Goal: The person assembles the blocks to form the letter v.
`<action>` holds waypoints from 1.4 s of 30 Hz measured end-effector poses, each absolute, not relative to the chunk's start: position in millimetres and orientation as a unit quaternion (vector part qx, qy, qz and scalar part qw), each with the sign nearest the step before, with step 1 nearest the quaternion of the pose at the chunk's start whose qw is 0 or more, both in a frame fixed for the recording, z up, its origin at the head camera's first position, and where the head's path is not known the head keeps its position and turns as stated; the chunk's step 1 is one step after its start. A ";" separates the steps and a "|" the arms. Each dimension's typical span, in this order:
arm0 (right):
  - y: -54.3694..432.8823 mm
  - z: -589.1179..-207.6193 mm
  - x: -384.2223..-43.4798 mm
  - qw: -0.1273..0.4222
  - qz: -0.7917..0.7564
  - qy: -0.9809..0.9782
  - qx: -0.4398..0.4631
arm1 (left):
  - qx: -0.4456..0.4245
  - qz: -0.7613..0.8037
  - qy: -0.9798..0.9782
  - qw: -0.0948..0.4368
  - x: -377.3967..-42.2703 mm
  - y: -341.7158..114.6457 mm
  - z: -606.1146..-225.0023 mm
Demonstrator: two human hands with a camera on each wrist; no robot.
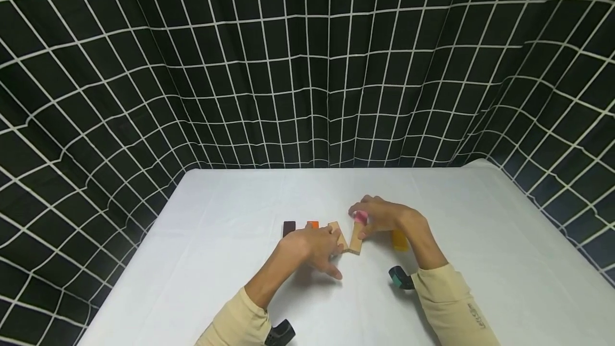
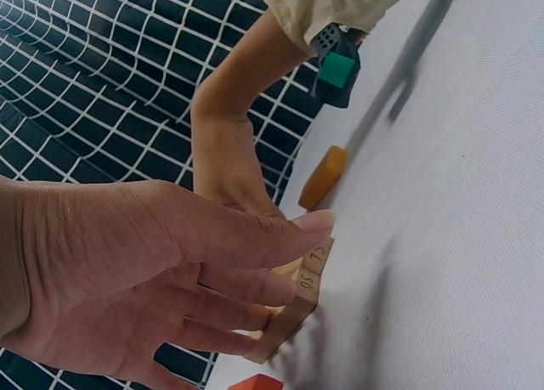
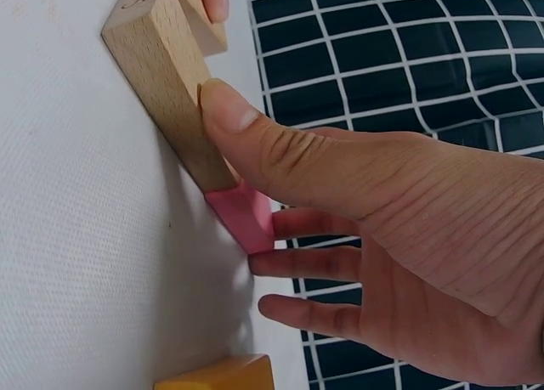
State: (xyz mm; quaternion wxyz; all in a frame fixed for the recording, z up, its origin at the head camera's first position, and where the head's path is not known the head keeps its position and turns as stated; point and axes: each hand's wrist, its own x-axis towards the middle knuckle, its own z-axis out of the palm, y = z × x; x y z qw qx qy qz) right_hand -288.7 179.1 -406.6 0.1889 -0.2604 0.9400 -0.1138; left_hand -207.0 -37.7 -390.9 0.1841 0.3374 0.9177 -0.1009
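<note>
Two plain wooden blocks lie on the white cloth, near ends meeting in a V. Fingers of my left hand (image 1: 314, 247) touch the left wooden block (image 1: 338, 235); its thumb is spread away toward me. My right hand (image 1: 381, 215) holds the right wooden block (image 1: 356, 238), thumb against its side, fingers at the pink piece (image 3: 242, 216) on its far end. Whether the pink piece is separate, I cannot tell. Printed marks show on the wooden blocks' ends (image 2: 307, 279). Part of an orange block (image 1: 313, 224) shows behind my left hand.
A dark block (image 1: 289, 227) lies left of the orange one. Beside my right wrist is a yellow block (image 1: 399, 240). Wrist-worn devices (image 1: 280, 332) stick out by both sleeves. A black curtain with a white grid (image 1: 317, 68) surrounds the white-covered table (image 1: 216, 218).
</note>
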 end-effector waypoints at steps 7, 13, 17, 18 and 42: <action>187.8 -396.8 -287.1 0.169 -0.126 0.945 -0.251 | 0.334 -0.091 0.919 0.189 -207.7 -37.9 -388.6; 202.6 -381.0 -284.0 0.147 -0.142 0.945 -0.256 | 0.344 -0.098 0.916 0.180 -208.9 -36.5 -386.4; 209.4 -372.1 -281.4 0.140 -0.153 0.943 -0.260 | 0.351 -0.099 0.915 0.170 -208.9 -37.7 -386.1; 211.3 -370.6 -280.5 0.142 -0.152 0.943 -0.261 | 0.351 -0.099 0.915 0.171 -208.8 -38.0 -386.0; 227.3 -382.9 -271.1 0.261 -0.109 0.947 -0.149 | 0.346 -0.101 0.914 0.185 -206.2 -38.7 -390.1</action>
